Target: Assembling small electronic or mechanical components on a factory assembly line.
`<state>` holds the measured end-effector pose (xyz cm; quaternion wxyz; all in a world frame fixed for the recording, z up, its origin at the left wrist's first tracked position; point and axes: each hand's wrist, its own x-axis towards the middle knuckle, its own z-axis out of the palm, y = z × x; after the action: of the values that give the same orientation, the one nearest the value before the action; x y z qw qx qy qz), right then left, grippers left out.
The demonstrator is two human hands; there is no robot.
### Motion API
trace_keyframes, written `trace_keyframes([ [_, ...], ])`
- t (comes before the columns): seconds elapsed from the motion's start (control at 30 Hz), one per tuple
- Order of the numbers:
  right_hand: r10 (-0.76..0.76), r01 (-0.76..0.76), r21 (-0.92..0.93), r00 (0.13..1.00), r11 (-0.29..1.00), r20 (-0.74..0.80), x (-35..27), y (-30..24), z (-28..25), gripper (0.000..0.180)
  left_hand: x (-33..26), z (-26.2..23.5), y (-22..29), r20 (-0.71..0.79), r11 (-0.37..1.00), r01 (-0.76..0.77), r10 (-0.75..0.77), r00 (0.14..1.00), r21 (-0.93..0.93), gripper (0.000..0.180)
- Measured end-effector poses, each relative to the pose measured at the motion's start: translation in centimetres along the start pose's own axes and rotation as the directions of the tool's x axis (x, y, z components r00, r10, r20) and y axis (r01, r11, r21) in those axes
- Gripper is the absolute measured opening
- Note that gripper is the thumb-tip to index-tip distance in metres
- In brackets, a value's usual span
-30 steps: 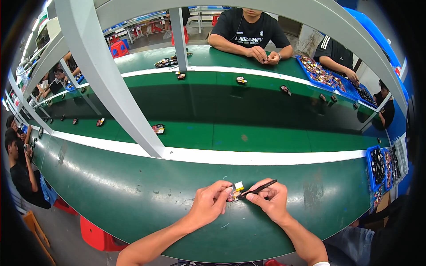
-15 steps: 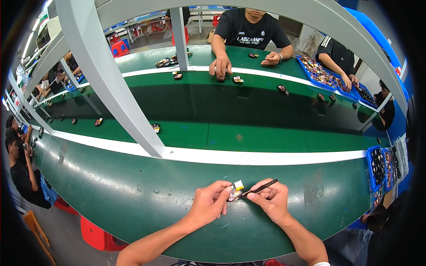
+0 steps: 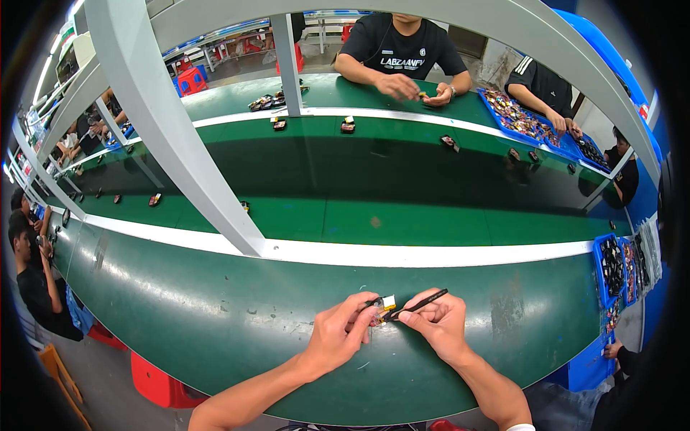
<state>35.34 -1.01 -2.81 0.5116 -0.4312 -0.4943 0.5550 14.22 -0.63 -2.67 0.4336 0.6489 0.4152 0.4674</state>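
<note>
Over the green tabletop, my left hand (image 3: 333, 336) pinches a small electronic assembly (image 3: 376, 313) between thumb and fingers. A white-and-yellow piece (image 3: 389, 303), which looks like a little battery pack, stands up from it. My right hand (image 3: 443, 329) is closed on slim black tweezers (image 3: 420, 304), held like a pen and slanting down to the left. Their tip is at the assembly's right side; the exact contact is too small to make out. Fingers of my left hand cover part of the assembly.
Beyond a white rail, a green conveyor belt (image 3: 402, 226) carries scattered small assemblies. A grey frame post (image 3: 180, 136) rises at left. Blue trays of parts (image 3: 609, 269) stand at right; near them a person's hand touches a blue bin (image 3: 586, 365). Another person (image 3: 402, 61) sits opposite.
The assembly in my left hand has tilted slightly; the tweezers stay beside it. Belt pieces have shifted left. The person opposite has drawn a hand back from the belt. A blue bin has appeared at lower right.
</note>
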Motion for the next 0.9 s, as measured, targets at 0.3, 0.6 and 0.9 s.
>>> trace_keyframes([
  [0.3,-0.103,0.103,-0.059,0.995,0.993,-0.001,-0.3,-0.1,-0.1,0.016,0.5,-0.9,-0.2,0.213,0.934,0.266,-0.217,0.953,-0.239,0.028],
  [0.6,-0.146,0.146,-0.01,0.986,0.989,-0.081,-0.2,0.3,0.2,0.015,0.7,-1.0,-0.8,0.303,0.84,0.347,-0.231,0.925,-0.417,0.037],
  [0.9,-0.108,0.117,0.091,0.99,0.989,-0.092,0.0,0.4,0.2,0.015,0.8,-1.2,-0.7,0.332,0.821,0.335,-0.191,0.924,-0.462,0.039],
])
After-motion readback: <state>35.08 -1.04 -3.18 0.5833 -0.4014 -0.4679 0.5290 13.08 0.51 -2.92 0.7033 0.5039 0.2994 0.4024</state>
